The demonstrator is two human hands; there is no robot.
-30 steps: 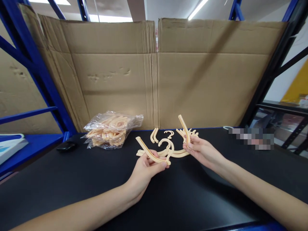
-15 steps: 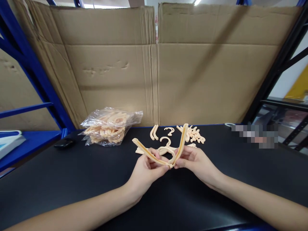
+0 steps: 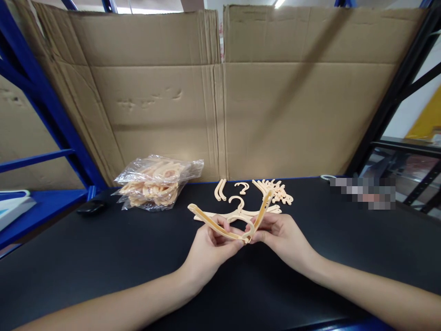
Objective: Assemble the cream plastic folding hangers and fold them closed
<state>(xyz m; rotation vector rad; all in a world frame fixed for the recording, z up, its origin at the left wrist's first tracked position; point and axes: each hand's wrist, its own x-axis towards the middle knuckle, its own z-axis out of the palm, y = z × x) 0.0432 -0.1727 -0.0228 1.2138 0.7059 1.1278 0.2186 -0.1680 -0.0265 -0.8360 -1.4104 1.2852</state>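
Note:
Between my two hands is a cream plastic clothes hanger [image 3: 213, 224], its arms angled up in a V and its curved hook near the joint. My left hand [image 3: 210, 246] is closed on the left arm, thumb near the joint. My right hand [image 3: 280, 234] pinches the lower end of the right arm, close to the joint. Just beyond, an assembled hanger [image 3: 237, 204] lies on the table, partly hidden behind the held one. Whether the held arms are fully locked together I cannot tell.
On the black table [image 3: 113, 257] lie two loose hanger arms [image 3: 220, 190], loose hooks [image 3: 244, 187] and a pile of small parts [image 3: 280, 193]. A clear bag of hanger parts [image 3: 156, 181] sits at left, beside a black mouse [image 3: 91, 207]. Cardboard [image 3: 155, 101] stands behind.
The right arm of the held hanger has tipped outward and lower, and the V looks wider. Both hands keep their grip near the joint.

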